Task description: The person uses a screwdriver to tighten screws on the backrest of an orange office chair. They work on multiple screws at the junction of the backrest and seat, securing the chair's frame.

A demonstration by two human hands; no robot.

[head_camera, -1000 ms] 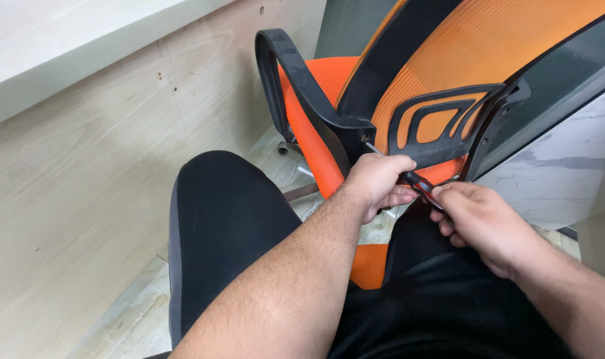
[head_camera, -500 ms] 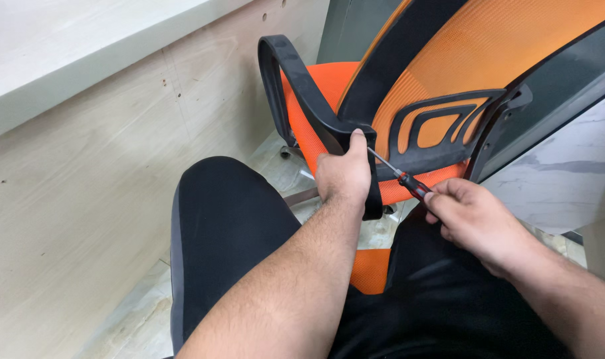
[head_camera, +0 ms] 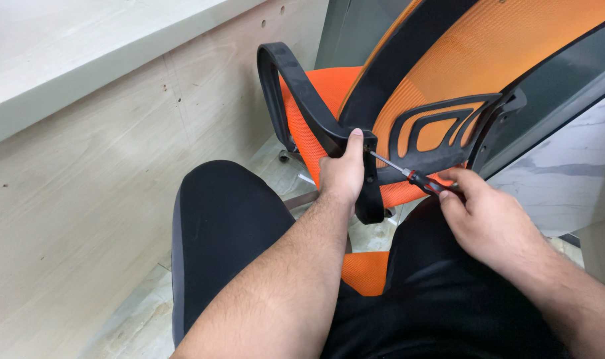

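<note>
Here my left hand [head_camera: 342, 174] is wrapped tight around the lower end of the black armrest [head_camera: 301, 93], thumb pointing up along it, where it meets the orange mesh chair [head_camera: 488, 60] lying tilted before my knees. My right hand [head_camera: 485, 219] is closed on the red-and-black handle of a screwdriver [head_camera: 409, 174], whose thin shaft angles up-left, tip at the armrest just beside my left thumb.
</note>
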